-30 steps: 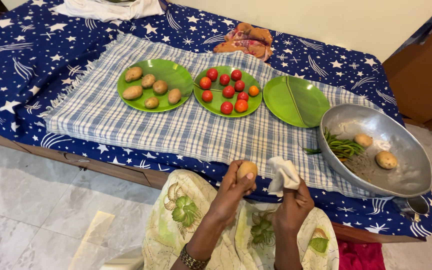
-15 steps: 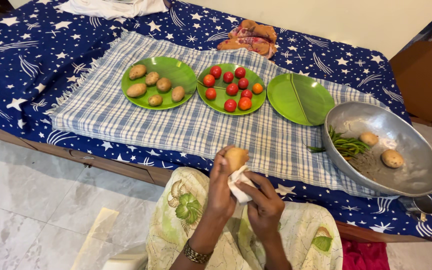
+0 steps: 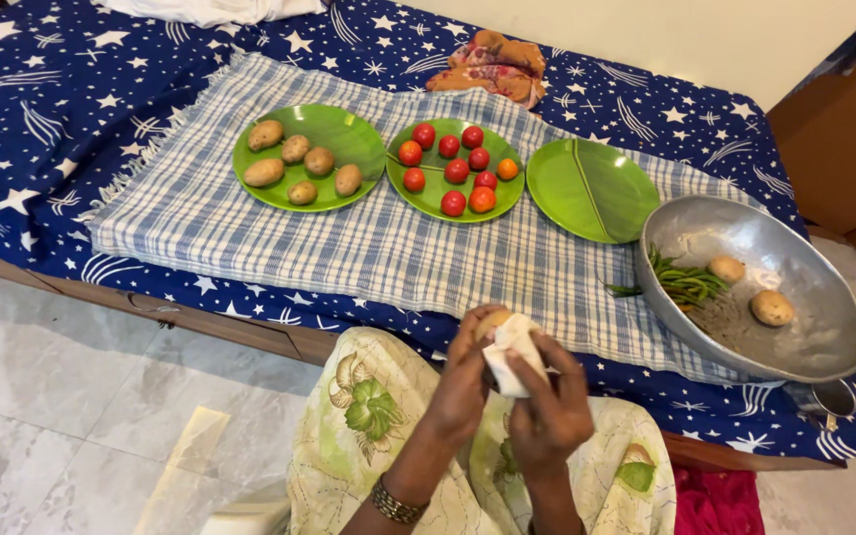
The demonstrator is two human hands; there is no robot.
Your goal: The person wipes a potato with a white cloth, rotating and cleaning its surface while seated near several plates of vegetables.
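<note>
My left hand point(image 3: 463, 381) grips a brown potato point(image 3: 490, 320) over my lap, near the bed's front edge. My right hand point(image 3: 550, 411) presses a small white cloth point(image 3: 513, 352) against that potato, covering most of it. On the checked cloth point(image 3: 349, 248) stand three green plates: the left plate point(image 3: 349, 139) has several potatoes, the middle plate point(image 3: 426, 203) has several tomatoes, the right plate point(image 3: 587, 188) is bare. A large metal bowl point(image 3: 804, 337) at the right holds two potatoes and green beans point(image 3: 686, 285).
The bed has a blue star-patterned sheet point(image 3: 42, 109). A crumpled orange-pink cloth point(image 3: 492, 61) lies at the back, white fabric point(image 3: 200, 8) at the far left. A small steel cup point(image 3: 832, 398) sits by the bowl. Grey floor tiles point(image 3: 71, 416) lie to the left.
One second ago the cloth was held apart from the potato; my right hand has brought it onto the potato and now rubs over its top.
</note>
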